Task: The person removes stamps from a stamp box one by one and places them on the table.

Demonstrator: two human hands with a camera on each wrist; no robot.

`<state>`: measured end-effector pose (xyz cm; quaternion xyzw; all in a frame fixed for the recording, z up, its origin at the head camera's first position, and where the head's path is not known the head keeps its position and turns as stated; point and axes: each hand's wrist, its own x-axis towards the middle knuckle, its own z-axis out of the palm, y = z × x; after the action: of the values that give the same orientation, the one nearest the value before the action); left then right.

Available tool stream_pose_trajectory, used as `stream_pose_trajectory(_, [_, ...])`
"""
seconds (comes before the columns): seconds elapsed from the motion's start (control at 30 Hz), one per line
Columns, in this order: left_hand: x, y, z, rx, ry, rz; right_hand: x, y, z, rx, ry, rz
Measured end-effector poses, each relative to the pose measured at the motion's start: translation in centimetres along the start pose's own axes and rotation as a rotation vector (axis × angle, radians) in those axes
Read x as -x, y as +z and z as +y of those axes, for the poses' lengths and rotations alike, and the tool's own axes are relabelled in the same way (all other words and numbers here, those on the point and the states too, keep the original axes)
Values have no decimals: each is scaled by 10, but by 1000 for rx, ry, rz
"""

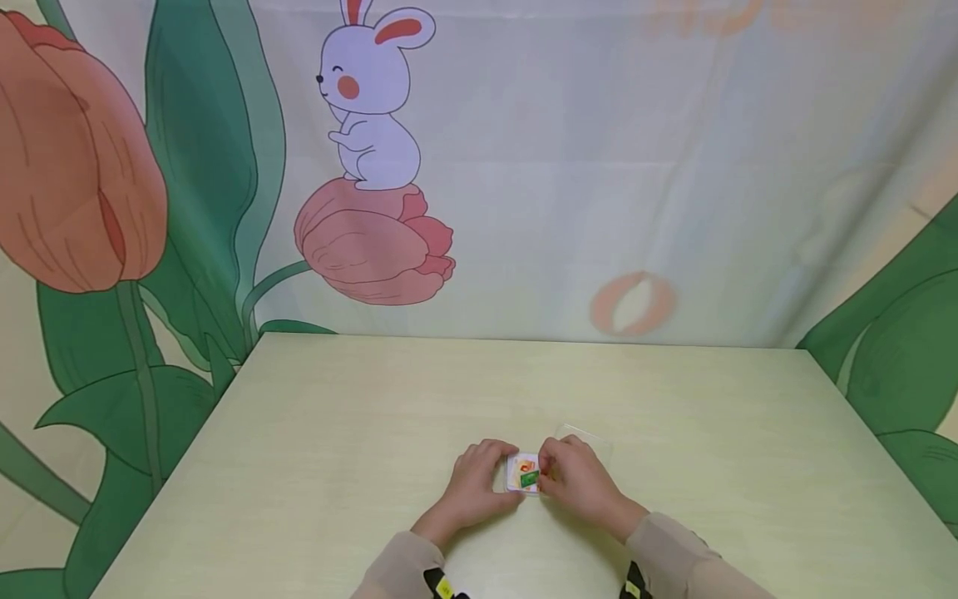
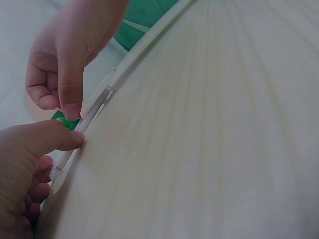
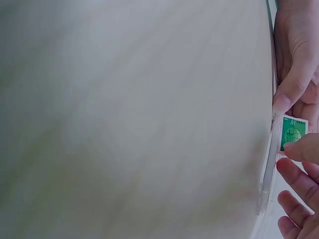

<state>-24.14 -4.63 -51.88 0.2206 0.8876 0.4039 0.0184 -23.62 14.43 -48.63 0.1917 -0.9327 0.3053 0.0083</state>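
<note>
A small clear plastic box (image 1: 511, 485) lies on the table, holding a white piece with an orange picture (image 1: 525, 465). My left hand (image 1: 477, 481) grips the box at its sides, thumb along the near edge and fingers at the far one. A small green postage stamp (image 3: 294, 129) with perforated edges stands tilted over the box. My right hand (image 1: 580, 478) pinches the stamp between thumb and forefinger at the box's right end. In the right wrist view the other fingers of that hand are spread loosely. The right hand hides the right end of the box.
A clear flat plastic piece (image 1: 591, 436) lies on the table just behind the right hand, partly hidden by it. The pale wooden table (image 1: 337, 416) ends at the back against a printed curtain (image 1: 539, 208) with a rabbit and tulips.
</note>
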Motion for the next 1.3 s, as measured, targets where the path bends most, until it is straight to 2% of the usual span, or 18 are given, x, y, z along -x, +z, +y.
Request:
stream_pose_trajectory(0.9, [3, 2, 1, 7, 9, 3, 2, 7, 4, -62, 8, -6])
stream_pose_trajectory(1.3, [1, 2, 0, -5, 12, 9, 1, 3, -1, -59, 10, -2])
